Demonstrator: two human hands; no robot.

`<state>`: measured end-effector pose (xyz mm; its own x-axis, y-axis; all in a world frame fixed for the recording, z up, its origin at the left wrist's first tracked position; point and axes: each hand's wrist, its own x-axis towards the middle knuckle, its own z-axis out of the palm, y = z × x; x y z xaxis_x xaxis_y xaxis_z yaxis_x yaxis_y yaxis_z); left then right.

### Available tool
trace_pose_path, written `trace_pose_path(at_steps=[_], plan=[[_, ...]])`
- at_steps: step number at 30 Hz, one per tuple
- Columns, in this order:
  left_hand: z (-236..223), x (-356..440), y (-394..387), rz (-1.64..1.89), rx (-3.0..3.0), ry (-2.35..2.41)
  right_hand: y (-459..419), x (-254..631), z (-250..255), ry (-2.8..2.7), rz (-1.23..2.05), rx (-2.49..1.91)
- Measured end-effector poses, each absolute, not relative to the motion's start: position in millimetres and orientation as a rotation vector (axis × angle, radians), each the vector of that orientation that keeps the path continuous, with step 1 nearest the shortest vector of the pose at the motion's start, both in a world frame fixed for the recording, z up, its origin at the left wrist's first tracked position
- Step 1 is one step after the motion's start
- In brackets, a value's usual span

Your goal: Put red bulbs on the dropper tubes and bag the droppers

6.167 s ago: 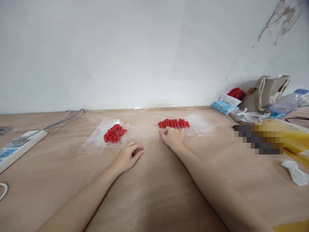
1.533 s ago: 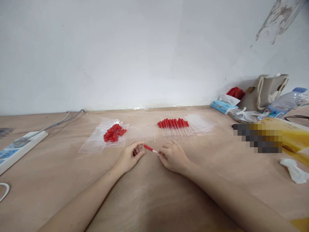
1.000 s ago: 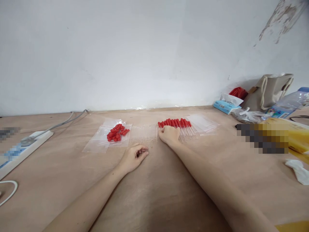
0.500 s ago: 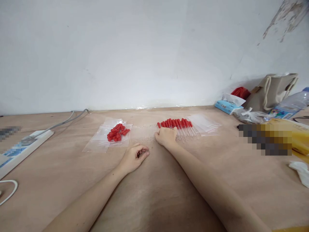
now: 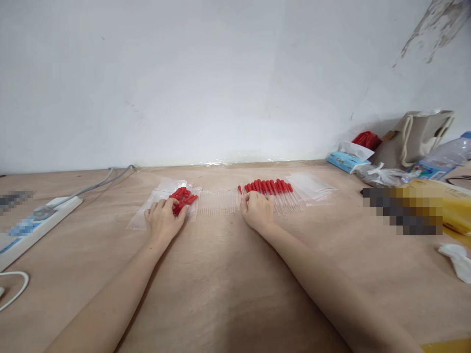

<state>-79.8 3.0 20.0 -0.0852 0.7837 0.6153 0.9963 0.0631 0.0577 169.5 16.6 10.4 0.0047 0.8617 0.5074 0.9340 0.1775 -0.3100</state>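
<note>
My left hand [image 5: 164, 220] is at the pile of red rubber bulbs [image 5: 182, 192], its thumb and fingers closing round a bulb at the near side. Pinched against the table, my right hand [image 5: 257, 210] has its fingertips on the dropper [image 5: 239, 189] at the left end of the red-topped row; its palm hides much of the glass. To the right of that dropper, several glass droppers with red bulbs [image 5: 274, 187] lie side by side. Bare clear glass tubes [image 5: 217, 202] form a row between the two hands.
Clear plastic bags lie under the bulb pile [image 5: 138, 220] and beyond the droppers [image 5: 309, 187]. A power strip [image 5: 68, 211] with a grey cable is on the left. Tissue pack [image 5: 348, 162], cloth bag [image 5: 395, 142], plastic bottle [image 5: 451, 154] and yellow package [image 5: 452, 208] are at right.
My left hand has moved left and away from me, from the near side of the tubes to the bulb pile. My right hand has shifted slightly right, staying by the end dropper.
</note>
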Motion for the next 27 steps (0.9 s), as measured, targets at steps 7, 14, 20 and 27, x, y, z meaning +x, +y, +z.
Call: trace_pose_path(at_steps=[7, 14, 20, 27], plan=[[20, -80, 4, -0.598, -1.753, -1.941, -34, 200, -3, -1.951, -0.248, -1.394], [20, -79, 5, -0.595, -1.745, -1.912, -45, 203, -5, -1.979, -0.223, -1.346], [18, -78, 5, -0.687, -1.808, -1.898, -37, 200, -5, -1.971, -0.192, -1.34], [19, -78, 3, -0.835, -1.821, -1.894, -36, 202, -5, -1.957, -0.111, -1.347]])
